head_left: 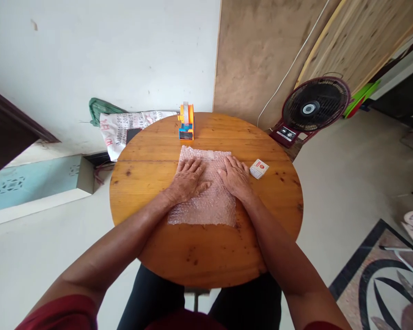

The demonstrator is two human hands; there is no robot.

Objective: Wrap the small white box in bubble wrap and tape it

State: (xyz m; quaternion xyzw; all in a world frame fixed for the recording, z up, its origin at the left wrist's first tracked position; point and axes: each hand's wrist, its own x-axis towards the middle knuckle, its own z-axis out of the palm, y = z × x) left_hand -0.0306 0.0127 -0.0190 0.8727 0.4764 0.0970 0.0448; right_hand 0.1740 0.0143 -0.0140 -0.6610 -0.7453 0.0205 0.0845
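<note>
Both arms reach forward, left hand (187, 182) and right hand (237, 178) flat, fingers spread.

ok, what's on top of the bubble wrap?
The left hand and right hand lie flat on the bubble wrap, nothing else. Whatever is under the palms is covered.

Your counter (206, 256) is a round wooden top, orange-brown, with a seam running across it behind the middle. Three things sit directly on it: a bubble wrap sheet (209, 208) lying flat at centre, an orange-and-blue tape dispenser (186, 123) upright near the far edge, just beyond the sheet, and a small red-and-white box (259, 168) right of the sheet, near but apart.
</note>
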